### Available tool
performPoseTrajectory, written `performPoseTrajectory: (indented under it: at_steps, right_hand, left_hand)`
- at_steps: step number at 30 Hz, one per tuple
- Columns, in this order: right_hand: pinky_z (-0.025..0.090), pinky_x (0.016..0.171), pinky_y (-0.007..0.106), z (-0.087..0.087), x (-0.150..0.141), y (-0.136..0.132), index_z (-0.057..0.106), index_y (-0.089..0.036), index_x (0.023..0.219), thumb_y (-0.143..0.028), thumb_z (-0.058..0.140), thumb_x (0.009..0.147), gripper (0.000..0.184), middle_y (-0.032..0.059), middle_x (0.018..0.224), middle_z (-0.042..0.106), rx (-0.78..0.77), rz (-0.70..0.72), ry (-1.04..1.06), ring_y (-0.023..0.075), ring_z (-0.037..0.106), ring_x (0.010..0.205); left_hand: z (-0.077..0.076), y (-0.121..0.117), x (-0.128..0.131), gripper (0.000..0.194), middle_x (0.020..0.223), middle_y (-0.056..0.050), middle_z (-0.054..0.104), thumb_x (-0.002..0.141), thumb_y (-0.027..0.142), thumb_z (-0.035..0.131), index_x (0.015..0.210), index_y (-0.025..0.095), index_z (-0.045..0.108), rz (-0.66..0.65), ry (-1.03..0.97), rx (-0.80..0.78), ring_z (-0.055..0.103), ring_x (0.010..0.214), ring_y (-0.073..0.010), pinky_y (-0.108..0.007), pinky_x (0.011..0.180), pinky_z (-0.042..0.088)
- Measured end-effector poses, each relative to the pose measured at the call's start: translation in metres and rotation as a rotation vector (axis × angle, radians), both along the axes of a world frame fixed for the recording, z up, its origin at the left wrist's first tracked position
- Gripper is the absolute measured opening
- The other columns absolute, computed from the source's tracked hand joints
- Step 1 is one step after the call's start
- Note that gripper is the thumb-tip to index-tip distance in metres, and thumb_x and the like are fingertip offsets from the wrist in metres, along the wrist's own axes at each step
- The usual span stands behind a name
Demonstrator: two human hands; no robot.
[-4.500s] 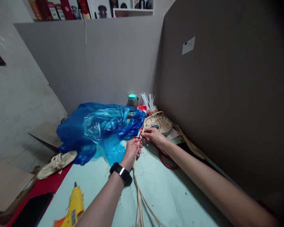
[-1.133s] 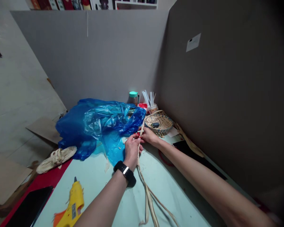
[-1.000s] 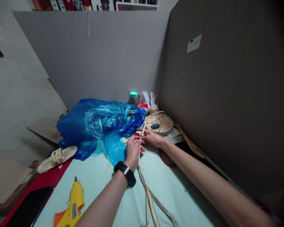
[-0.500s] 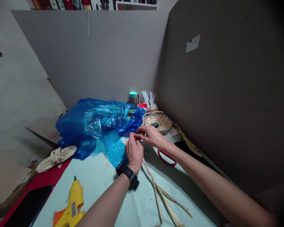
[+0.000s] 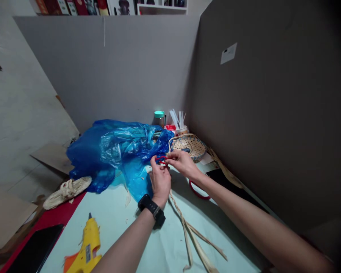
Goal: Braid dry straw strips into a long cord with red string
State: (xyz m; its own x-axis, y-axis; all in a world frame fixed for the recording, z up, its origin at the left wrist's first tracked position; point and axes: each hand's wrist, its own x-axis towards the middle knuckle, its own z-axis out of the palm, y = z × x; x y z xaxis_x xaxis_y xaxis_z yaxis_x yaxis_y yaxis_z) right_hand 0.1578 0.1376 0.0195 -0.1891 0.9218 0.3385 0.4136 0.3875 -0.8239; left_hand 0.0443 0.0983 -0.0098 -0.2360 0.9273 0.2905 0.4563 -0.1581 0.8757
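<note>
A thin red cord (image 5: 161,157) stretches between my hands near the middle of the table. My left hand (image 5: 160,182), with a black watch on its wrist, is closed on one side of the cord, one digit raised against it. My right hand (image 5: 182,162) pinches the cord's other side with thumb and fingertips. From under my hands a pale braid of dried plant strips (image 5: 177,208) runs toward the front right, its ends splitting into loose strands. Exactly how cord and braid meet is hidden by my fingers.
A crumpled blue plastic bag (image 5: 110,151) lies behind, left of a woven basket (image 5: 197,146). A yellow glue gun (image 5: 88,242), a dark phone (image 5: 36,250) and a woven slipper (image 5: 68,192) are on the left. A red loop handle (image 5: 198,190) lies beneath my right forearm. Grey partitions (image 5: 116,68) enclose the back.
My hands have drawn slightly apart and the red cord now shows as a loop between them. My left hand's raised digit has opened outward. The view has shifted a little.
</note>
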Motion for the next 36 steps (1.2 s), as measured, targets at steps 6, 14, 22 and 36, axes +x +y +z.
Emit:
performPoseTrajectory:
  at_steps: [6,14,22,36]
  right_hand:
    - [0.039,0.05,0.021,-0.01,0.015,-0.005,0.066,-0.013,0.074,-0.036,0.056,0.076,0.025,0.0033,0.065,0.06,-0.208,-0.02,0.22,0.0129,0.052,0.059]
    - [0.041,0.053,0.023,-0.007,0.012,-0.019,0.067,-0.015,0.078,-0.034,0.06,0.075,0.02,0.0021,0.071,0.061,-0.11,0.006,0.27,0.0114,0.051,0.058]
    - [0.044,0.06,0.023,-0.001,-0.005,-0.008,0.065,-0.017,0.077,-0.025,0.052,0.082,0.017,0.0035,0.081,0.061,0.078,-0.133,0.087,0.0134,0.059,0.069]
    - [0.033,0.035,0.017,-0.037,-0.001,0.018,0.05,-0.018,0.073,-0.026,0.046,0.079,0.011,-0.0001,0.062,0.058,-0.228,-0.305,0.321,0.0136,0.061,0.052]
  left_hand:
    - [-0.011,0.008,-0.003,0.028,0.072,0.0,0.064,0.08,0.018,0.05,0.108,0.02,0.05,-0.09,-0.213,-0.011,0.061,0.052,-0.0136,-0.024,0.056,0.044]
    - [-0.016,0.017,-0.003,0.009,0.072,-0.001,0.063,0.078,0.02,0.053,0.084,0.02,0.06,-0.152,-0.28,0.03,0.06,0.06,-0.0138,-0.024,0.058,0.044]
    - [-0.02,0.022,-0.006,0.008,0.068,-0.002,0.061,0.075,0.024,0.057,0.077,0.016,0.056,-0.171,-0.45,-0.009,0.057,0.056,-0.0121,-0.024,0.055,0.044]
    - [-0.016,0.019,-0.003,0.014,0.064,0.0,0.059,0.073,0.027,0.058,0.08,0.015,0.054,-0.298,-0.658,-0.123,0.043,0.042,-0.005,-0.017,0.039,0.027]
